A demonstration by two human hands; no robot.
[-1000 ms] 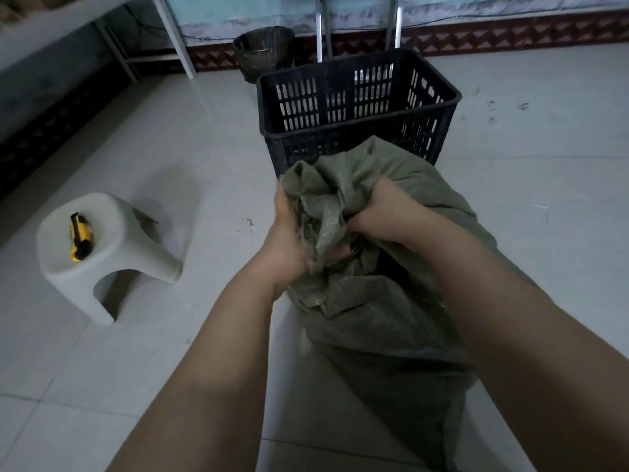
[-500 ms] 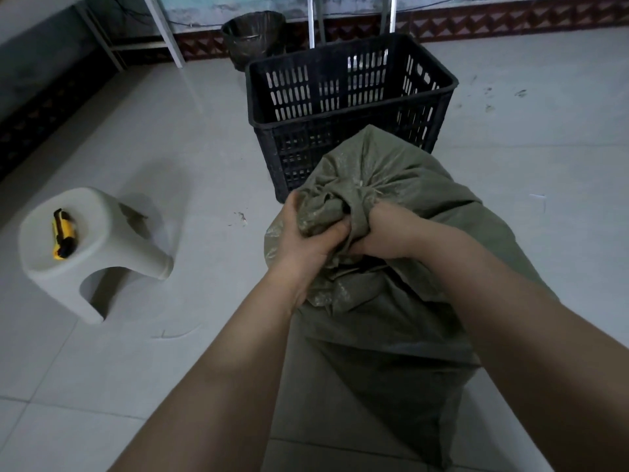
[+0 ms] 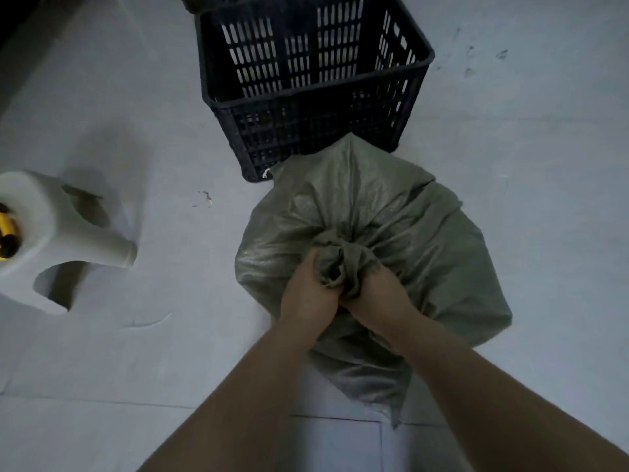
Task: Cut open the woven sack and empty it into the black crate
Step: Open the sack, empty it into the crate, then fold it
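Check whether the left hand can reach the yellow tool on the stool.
Probably yes, once freed: the left hand grips the woven sack, but bare floor lies between it and the yellow tool.

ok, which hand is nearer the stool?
Left. The left hand and right hand grip the sack neck side by side, both well right of the stool; the left hand sits on the stool's side.
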